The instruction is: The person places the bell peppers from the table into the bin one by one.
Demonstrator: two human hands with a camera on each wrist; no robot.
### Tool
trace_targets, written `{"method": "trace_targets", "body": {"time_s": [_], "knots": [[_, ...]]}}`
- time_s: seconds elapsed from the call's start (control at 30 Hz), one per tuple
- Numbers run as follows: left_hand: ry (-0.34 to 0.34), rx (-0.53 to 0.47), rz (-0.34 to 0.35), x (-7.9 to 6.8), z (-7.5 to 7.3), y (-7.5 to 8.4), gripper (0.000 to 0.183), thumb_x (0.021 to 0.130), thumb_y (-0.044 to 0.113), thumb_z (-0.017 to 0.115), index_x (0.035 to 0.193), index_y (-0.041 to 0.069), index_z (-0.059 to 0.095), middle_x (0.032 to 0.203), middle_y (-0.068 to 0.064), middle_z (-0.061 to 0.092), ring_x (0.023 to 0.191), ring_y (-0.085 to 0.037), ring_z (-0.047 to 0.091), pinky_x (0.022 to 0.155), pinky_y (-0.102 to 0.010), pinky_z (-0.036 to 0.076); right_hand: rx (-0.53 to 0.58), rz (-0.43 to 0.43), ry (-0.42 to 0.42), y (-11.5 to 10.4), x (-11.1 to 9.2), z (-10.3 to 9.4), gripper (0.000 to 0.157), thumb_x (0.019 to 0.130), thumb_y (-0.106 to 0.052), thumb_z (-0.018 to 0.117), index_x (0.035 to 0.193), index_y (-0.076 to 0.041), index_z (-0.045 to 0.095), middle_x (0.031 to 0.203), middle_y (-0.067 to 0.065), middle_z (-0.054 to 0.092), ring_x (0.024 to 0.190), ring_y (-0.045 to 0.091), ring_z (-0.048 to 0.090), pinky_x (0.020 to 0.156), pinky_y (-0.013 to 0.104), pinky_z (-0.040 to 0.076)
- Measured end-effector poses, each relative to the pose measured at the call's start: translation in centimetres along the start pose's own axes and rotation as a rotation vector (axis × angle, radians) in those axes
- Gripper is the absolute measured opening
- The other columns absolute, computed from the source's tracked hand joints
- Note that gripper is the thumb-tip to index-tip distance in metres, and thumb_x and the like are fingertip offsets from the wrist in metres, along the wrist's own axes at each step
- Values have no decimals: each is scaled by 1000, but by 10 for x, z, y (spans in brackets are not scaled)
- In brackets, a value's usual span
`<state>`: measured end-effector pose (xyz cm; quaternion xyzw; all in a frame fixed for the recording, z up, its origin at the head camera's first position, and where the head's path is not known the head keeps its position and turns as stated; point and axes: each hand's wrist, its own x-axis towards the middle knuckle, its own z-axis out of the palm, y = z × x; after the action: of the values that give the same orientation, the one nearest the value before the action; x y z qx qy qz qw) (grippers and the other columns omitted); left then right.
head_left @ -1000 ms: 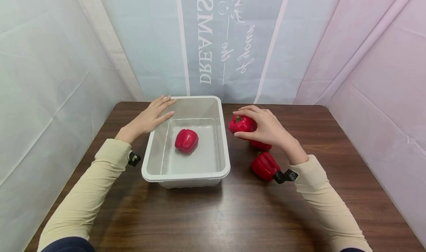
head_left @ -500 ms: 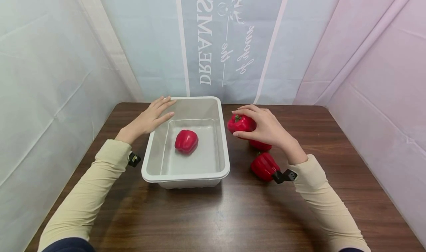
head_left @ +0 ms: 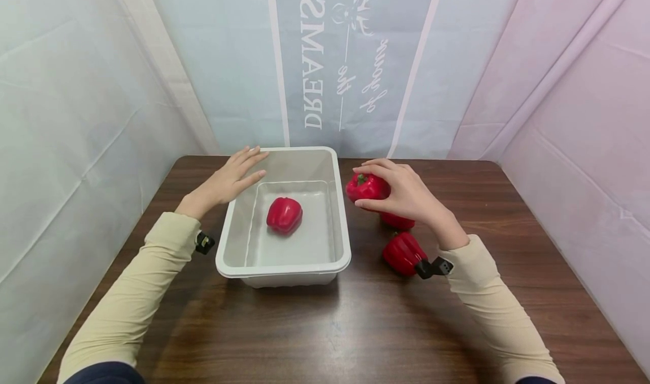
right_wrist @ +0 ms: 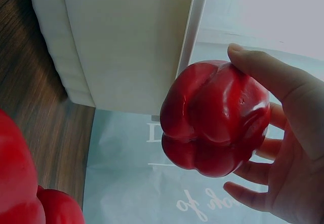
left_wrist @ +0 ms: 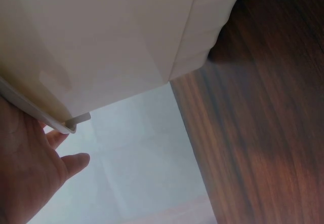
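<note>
My right hand [head_left: 403,191] grips a red bell pepper [head_left: 367,187] between thumb and fingers, beside the right rim of a pale plastic tub [head_left: 345,226]. In the right wrist view the held bell pepper [right_wrist: 215,117] shows its lobed underside, raised above the table. My left hand [head_left: 228,176] lies over the tub's left rim with straight fingers; the left wrist view has the hand [left_wrist: 30,163] right at that rim. Another red bell pepper [head_left: 284,215] lies inside the tub on its floor.
Two more red bell peppers stand on the wooden table [head_left: 325,333] right of the tub: a front one [head_left: 403,254] and one [head_left: 398,221] partly hidden behind my right hand. A printed cloth [head_left: 340,62] hangs at the table's back edge, with pale cloth at both sides.
My right hand has shifted very slightly left with the bell pepper in its grip. The left hand, the tub and the other bell peppers look the same.
</note>
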<state>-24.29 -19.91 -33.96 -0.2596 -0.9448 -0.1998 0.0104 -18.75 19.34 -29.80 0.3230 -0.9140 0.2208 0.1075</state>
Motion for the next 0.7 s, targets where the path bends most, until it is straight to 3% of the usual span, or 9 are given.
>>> {"method": "trace_targets", "body": {"time_s": [0.7], "knots": [[-24,2,-15,3,-4,0,61,96,55,32,148,26,22,156,-6,12,143,-27,-1,112,-57,6,40,-10,30,-8,9,-5,58,72,-46,75,125,-29,57,124,-5,53,109,14,53,95,45,36]]}}
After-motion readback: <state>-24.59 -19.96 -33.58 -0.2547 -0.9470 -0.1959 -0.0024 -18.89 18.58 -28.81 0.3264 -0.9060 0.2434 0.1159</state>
